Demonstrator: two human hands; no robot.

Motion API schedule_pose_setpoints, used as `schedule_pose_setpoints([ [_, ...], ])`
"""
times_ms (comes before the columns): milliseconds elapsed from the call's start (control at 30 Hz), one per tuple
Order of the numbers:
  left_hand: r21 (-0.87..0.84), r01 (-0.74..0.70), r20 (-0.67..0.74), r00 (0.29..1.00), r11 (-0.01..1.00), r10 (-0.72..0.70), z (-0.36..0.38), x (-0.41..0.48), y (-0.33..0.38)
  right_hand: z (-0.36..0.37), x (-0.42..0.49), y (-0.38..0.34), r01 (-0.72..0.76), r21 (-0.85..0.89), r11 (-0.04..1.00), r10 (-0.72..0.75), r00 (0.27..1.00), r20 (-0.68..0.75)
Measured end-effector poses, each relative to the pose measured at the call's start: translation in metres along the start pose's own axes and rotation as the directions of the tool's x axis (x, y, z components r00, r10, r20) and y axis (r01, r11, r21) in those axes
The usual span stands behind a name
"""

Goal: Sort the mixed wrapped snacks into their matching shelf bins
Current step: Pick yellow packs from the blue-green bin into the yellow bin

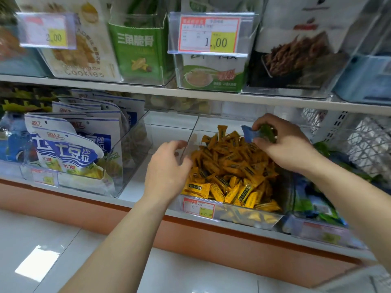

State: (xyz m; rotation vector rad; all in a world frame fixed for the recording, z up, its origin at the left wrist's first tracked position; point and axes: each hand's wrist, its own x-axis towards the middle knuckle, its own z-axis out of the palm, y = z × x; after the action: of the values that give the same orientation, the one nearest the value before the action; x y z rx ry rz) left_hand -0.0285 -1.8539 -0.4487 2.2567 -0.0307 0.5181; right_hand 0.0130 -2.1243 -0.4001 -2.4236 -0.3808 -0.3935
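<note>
Our right hand (pixel 283 144) is up over the back of the clear bin (pixel 232 216), pinching a blue snack (pixel 249 133), with a green snack (pixel 267 132) tucked in the same fingers. Below it the bin is heaped with yellow snacks (pixel 230 166), and a price tag (pixel 198 208) sits on its front. Our left hand (pixel 167 168) is at the bin's left wall, fingers loosely curled; we can't tell whether it grips the wall. To the left, white-and-blue pouches (pixel 69 149) stand in their own bin. To the right, a blurred bin (pixel 321 229) holds green and blue packs. Above runs the upper shelf (pixel 148 89).
</note>
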Motion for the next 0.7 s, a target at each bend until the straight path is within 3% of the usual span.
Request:
schedule_pose_setpoints([
  [67,-0.029,-0.05,-0.012,0.999,0.998,0.05,0.005,-0.003,0.017,-0.027,-0.026,0.019,0.006,-0.032,0.999,-0.009,0.994,-0.106],
  [200,0.012,-0.092,0.114,0.989,0.996,0.09,0.032,-0.009,0.042,-0.056,-0.067,0.062,-0.162,-0.214,0.963,0.105,0.962,-0.252],
  [267,0.043,-0.096,0.185,0.979,0.994,0.086,0.051,-0.012,0.053,-0.058,-0.076,0.075,-0.278,-0.333,0.901,0.265,0.961,-0.085],
  [333,0.089,-0.106,0.266,0.961,0.99,0.079,0.068,-0.015,0.062,-0.055,-0.079,0.078,-0.301,-0.458,0.837,0.365,0.929,0.056],
  [433,0.105,-0.141,0.31,0.945,0.984,0.102,0.087,-0.011,0.076,-0.053,-0.08,0.07,-0.231,-0.479,0.847,0.229,0.971,-0.063],
  [500,0.082,-0.179,0.309,0.94,0.98,0.146,0.1,-0.003,0.089,-0.049,-0.081,0.063,-0.174,-0.403,0.899,0.146,0.984,-0.1],
  [600,0.142,-0.249,0.411,0.895,0.958,0.172,0.124,0.017,0.106,-0.037,-0.079,0.057,-0.128,-0.337,0.933,0.152,0.987,0.047],
  [700,0.147,-0.293,0.63,0.764,0.945,0.139,0.146,0.03,0.109,-0.021,-0.077,0.066,-0.066,-0.375,0.925,0.157,0.963,0.217],
])
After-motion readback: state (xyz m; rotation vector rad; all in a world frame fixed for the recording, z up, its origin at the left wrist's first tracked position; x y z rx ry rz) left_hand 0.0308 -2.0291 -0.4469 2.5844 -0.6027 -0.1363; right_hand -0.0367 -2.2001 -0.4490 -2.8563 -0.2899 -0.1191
